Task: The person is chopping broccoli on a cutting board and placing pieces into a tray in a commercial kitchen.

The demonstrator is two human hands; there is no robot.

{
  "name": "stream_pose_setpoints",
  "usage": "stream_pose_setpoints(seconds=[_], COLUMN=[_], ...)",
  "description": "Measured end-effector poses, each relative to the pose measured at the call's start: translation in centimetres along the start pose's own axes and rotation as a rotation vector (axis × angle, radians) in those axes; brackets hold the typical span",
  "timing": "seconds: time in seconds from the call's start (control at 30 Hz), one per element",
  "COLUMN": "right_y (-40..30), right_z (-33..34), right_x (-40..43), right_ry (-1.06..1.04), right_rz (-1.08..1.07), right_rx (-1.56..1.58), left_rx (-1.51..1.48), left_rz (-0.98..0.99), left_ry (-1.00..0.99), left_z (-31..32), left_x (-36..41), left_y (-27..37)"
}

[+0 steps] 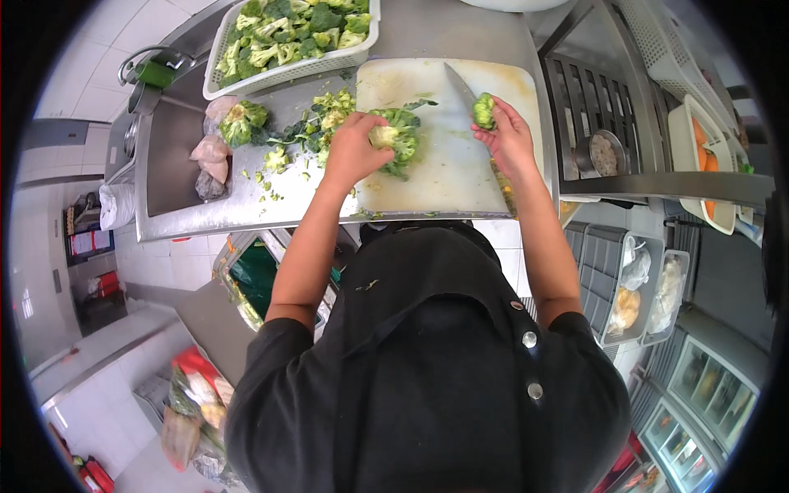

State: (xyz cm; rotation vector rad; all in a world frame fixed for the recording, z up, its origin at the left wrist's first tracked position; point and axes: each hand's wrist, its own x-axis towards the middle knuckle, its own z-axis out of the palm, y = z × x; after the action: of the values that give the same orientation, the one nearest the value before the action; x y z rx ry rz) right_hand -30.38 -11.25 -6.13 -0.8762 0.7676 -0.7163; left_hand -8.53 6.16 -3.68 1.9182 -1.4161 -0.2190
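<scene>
My left hand [359, 150] grips a broccoli head [404, 132] by its pale cut stalk, over the left side of a white cutting board [453, 185]. Over the board's right side, my right hand [508, 135] holds a small broccoli floret [484, 112] between fingers and thumb. A kitchen knife [459, 83] slants from behind that floret, its blade pointing away from me. Its handle is hidden at my right hand, which appears to hold it too. Broccoli leaves and trimmings [302, 130] lie left of the board, near another broccoli head [243, 123].
A white plastic basket [290, 68] of cut florets stands at the back left. Beside the steel counter is a sink [175, 148], with bagged food [212, 154] at its edge. To the right, a metal pot [607, 154] sits on a slatted rack [570, 80]. A bin [253, 271] stands below.
</scene>
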Motion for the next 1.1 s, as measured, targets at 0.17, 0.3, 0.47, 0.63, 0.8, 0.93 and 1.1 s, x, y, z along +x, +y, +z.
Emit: stream_pose_setpoints(seconds=[0.17, 0.3, 0.47, 0.63, 0.8, 0.93, 1.1], right_y=[-0.8, -0.9, 0.0, -0.5, -0.3, -0.3, 1.4], right_z=[2.5, 5.7, 5.7, 8.4, 12.5, 18.0, 17.6], right_x=[-2.7, -5.3, -5.6, -6.4, 0.4, 0.3, -4.4], right_ry=[-0.105, -0.276, -0.206, -0.236, -0.173, -0.326, -0.691], right_rz=[0.011, -0.132, -0.244, -0.867, -0.966, -1.276, -0.619], right_rx=[0.061, -0.128, -0.486, -1.087, -0.921, -0.89, -0.897], left_rx=[0.212, -1.019, -1.08, -0.773, -0.435, -0.35, -0.587], left_rz=[0.22, -0.227, -0.323, -0.228, -0.193, -0.384, -0.442], left_ry=[0.12, -0.253, -0.125, 0.068, 0.309, 0.253, 0.269], left_z=[0.0, 1.3, 0.5, -1.8, -6.0, -7.3, -6.8], left_x=[1.2, 1.0, -0.1, -2.7, -4.9, -5.5, -6.9], left_y=[2.5, 6.3, 5.9, 6.0, 4.5, 1.2, -0.2])
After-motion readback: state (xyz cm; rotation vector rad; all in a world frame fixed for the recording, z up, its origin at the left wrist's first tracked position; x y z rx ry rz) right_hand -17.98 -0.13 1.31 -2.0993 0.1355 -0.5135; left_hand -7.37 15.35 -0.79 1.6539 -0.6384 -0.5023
